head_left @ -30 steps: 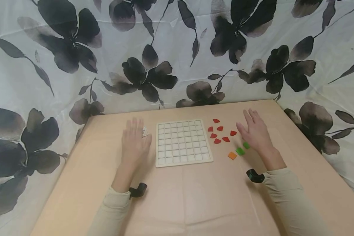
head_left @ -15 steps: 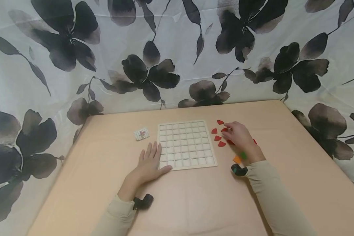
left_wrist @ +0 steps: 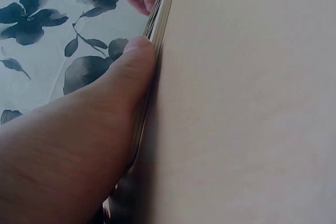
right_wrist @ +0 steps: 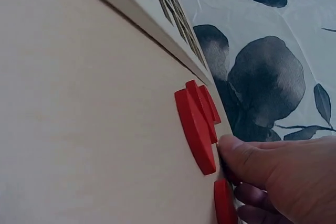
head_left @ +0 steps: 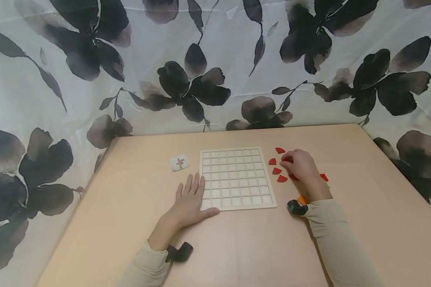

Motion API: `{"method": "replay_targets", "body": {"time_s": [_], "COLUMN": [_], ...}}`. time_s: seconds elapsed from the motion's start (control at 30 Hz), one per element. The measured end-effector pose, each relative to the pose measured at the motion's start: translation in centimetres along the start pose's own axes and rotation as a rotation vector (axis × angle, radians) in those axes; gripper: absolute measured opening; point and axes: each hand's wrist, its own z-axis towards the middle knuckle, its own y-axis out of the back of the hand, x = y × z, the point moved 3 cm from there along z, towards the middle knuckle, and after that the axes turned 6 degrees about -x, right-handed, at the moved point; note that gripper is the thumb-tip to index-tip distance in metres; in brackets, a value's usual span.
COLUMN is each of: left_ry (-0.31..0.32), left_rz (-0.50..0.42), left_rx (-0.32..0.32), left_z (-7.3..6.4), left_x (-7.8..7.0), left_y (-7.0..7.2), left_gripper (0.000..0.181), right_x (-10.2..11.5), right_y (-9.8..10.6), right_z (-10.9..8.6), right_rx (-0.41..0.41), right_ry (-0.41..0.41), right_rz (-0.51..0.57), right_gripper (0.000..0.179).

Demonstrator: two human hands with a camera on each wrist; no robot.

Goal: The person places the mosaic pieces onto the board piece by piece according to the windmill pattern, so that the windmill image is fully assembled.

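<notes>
A pale square board with a grid of raised squares lies on the table. My left hand rests at its lower left corner, fingers straight along the left side and thumb against the front edge. Right of the board, my right hand reaches among several red wedge-shaped pieces, thumb and fingers pinching one red wedge piece. The right wrist view shows the thumb and curled fingers close beside other red wedges; the pinched one is mostly hidden there.
A small card with a reddish pattern on a grid lies left of the board. An orange piece shows beside the right wrist, with a sliver of green past it. Floral cloth hangs behind the table.
My left hand came down from over the card to the board's lower left corner, uncovering the card. My right hand moved left and lowered onto the red pieces, its fingers curling in.
</notes>
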Motion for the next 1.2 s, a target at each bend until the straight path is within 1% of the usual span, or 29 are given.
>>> {"method": "replay_targets", "body": {"time_s": [0.1,0.17,0.27,0.37,0.43,0.5,0.63,0.73,0.87,0.97,1.03,1.2], "left_ry": [-0.007,-0.01,-0.009,-0.015,-0.015,-0.006,0.014,0.007,-0.006,-0.013,-0.015,-0.019], "left_rz": [0.008,0.013,0.02,0.022,0.02,0.008,-0.017,-0.024,-0.022,-0.02,-0.012,0.019], "left_rx": [0.009,0.019,0.023,0.007,0.005,0.005,-0.004,-0.019,-0.02,-0.016,-0.015,-0.034], "left_z": [0.1,0.2,0.4,0.6,0.5,0.3,-0.4,-0.6,-0.6,-0.6,-0.5,0.1], "left_x": [0.1,0.1,0.3,0.3,0.3,0.3,0.2,0.1,-0.4,-0.5,-0.4,0.0], "left_y": [0.1,0.1,0.1,0.0,-0.3,-0.6,-1.3,-1.6,-1.6,-1.3,-1.0,-0.3], "left_gripper": [0.112,0.113,0.112,0.112,0.112,0.112,0.111,0.11,0.11,0.11,0.11,0.11], "right_x": [0.8,1.8,4.1,6.5,8.0,9.4,11.4,11.9,11.6,11.5,11.6,11.8], "right_y": [-0.1,-0.4,-0.8,-1.8,-2.8,-4.0,-6.4,-7.6,-8.4,-8.4,-8.2,-7.6], "right_z": [0.0,0.2,0.9,1.9,2.7,3.3,3.9,3.9,3.8,3.8,3.9,4.3], "right_rx": [0.01,0.007,-0.011,-0.017,0.001,0.04,0.112,0.129,0.143,0.154,0.155,0.152], "right_ry": [0.013,0.04,0.118,0.201,0.249,0.288,0.338,0.373,0.376,0.359,0.362,0.364], "right_rz": [0.04,0.072,0.094,0.106,0.099,0.104,0.121,0.144,0.162,0.173,0.188,0.212], "right_gripper": [0.03,0.029,0.026,0.023,0.022,0.021,0.02,0.019,0.022,0.025,0.027,0.03]}}
